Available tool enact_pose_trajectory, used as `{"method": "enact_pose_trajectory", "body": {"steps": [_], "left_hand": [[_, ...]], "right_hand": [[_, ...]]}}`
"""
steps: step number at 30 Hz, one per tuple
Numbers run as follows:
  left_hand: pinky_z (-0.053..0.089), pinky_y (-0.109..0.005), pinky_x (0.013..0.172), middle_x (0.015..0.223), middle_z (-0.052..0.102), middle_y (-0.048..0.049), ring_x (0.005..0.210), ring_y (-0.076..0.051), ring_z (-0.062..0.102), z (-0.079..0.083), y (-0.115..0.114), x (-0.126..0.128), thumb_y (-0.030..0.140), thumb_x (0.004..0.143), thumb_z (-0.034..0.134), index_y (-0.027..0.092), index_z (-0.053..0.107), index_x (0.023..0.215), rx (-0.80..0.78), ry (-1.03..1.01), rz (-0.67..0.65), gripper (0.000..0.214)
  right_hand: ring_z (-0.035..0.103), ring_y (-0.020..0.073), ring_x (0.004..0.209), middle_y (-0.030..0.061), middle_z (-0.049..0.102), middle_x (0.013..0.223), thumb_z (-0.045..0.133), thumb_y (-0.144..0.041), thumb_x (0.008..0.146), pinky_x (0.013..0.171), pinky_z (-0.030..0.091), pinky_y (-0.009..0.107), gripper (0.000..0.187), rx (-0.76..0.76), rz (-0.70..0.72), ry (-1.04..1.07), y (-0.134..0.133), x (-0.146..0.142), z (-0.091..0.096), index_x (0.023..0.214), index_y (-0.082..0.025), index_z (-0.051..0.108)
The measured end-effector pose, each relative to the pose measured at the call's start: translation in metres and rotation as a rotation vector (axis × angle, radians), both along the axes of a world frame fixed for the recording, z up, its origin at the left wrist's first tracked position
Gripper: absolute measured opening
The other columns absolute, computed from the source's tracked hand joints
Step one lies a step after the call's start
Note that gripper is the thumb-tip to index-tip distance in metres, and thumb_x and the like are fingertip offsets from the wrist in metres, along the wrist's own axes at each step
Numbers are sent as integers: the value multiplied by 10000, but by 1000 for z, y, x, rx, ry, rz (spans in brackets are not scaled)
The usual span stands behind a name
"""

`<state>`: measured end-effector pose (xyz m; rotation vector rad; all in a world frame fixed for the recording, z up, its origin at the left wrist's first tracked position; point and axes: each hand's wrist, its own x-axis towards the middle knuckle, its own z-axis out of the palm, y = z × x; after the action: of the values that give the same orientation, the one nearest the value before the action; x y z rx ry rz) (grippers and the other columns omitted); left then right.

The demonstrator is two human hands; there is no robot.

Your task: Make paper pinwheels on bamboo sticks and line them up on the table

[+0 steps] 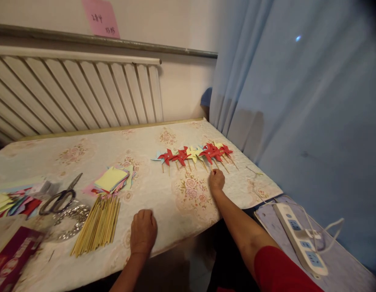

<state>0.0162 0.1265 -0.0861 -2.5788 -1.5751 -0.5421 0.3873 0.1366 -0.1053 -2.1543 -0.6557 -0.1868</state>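
Note:
My right hand (217, 179) is closed at the lower end of a thin wooden stick, whose top carries a red paper pinwheel (209, 151). Beside it a row of pinwheels lies on the tablecloth, among them another red pinwheel (168, 156), a yellow pinwheel (194, 154) and a pale blue one (158, 158). Near the table's front edge rests my left hand (143, 232), its fingers curled in and nothing showing in them. To its left lies a bundle of wooden sticks (99, 225). Behind the bundle sits a stack of coloured paper squares (112, 179).
Scissors (61, 198), a coil of shiny silver items (70, 219), coloured paper pieces (19, 205) and a dark red box (16, 257) occupy the left side. On the right, a power strip (300, 239) with a white cable lies by the blue curtain (312, 121). A radiator (84, 91) stands behind.

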Motion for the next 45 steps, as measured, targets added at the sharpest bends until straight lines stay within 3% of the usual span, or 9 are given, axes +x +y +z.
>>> {"method": "enact_pose_trajectory", "body": {"steps": [23, 45], "left_hand": [[389, -369, 781, 866, 553, -81, 855, -242, 497, 1, 0, 0, 176, 917, 427, 164, 571, 891, 13, 19, -1, 146], [392, -375, 778, 871, 560, -85, 853, -246, 494, 2, 0, 1, 171, 912, 433, 163, 571, 896, 19, 12, -7, 139]], "right_hand": [[586, 182, 852, 84, 659, 966, 482, -230, 907, 699, 365, 269, 209, -257, 0, -17, 13, -3, 14, 965, -174, 675], [615, 191, 889, 96, 661, 987, 457, -241, 919, 722, 396, 269, 226, -330, -9, -22, 16, -4, 14, 1001, -179, 657]]}}
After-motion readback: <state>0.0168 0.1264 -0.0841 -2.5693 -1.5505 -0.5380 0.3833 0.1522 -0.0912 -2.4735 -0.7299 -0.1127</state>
